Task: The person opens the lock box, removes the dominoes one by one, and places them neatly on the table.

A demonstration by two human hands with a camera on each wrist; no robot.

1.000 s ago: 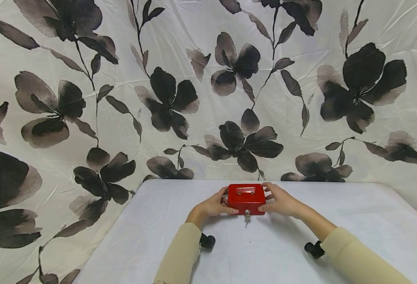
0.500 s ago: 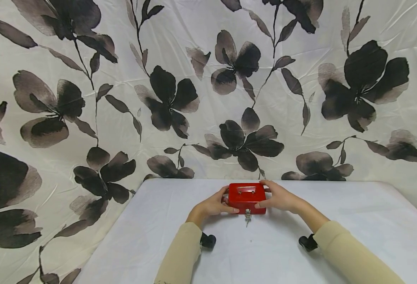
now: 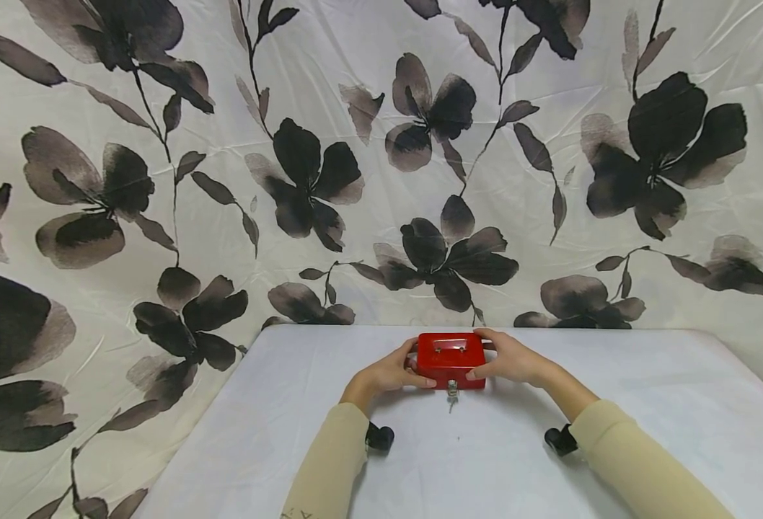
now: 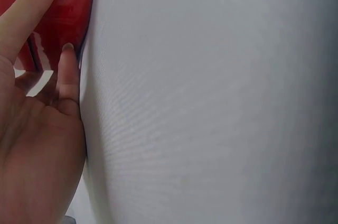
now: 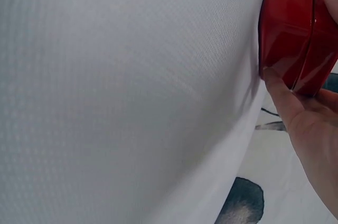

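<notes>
A small red metal cash box (image 3: 443, 367) with a folded lid handle sits on the white-covered table, its front toward me. A key (image 3: 452, 397) hangs from the lock on its front. My left hand (image 3: 388, 375) grips the box's left end, thumb along the lower front and fingers against the side. At the right end, my right hand (image 3: 514, 360) holds the box with its thumb on the front face and a finger at the back corner. The right wrist view shows a fingertip at the lower edge of the red box (image 5: 288, 28).
White cloth covers the table (image 3: 459, 468), whose far edge runs just behind the box. A floral curtain (image 3: 368, 187) hangs beyond it. Black wrist cameras sit under both beige sleeves (image 3: 326, 461).
My right hand has shifted slightly left, its thumb sliding further in across the box's front. The left hand and the cash box look nearly unmoved.
</notes>
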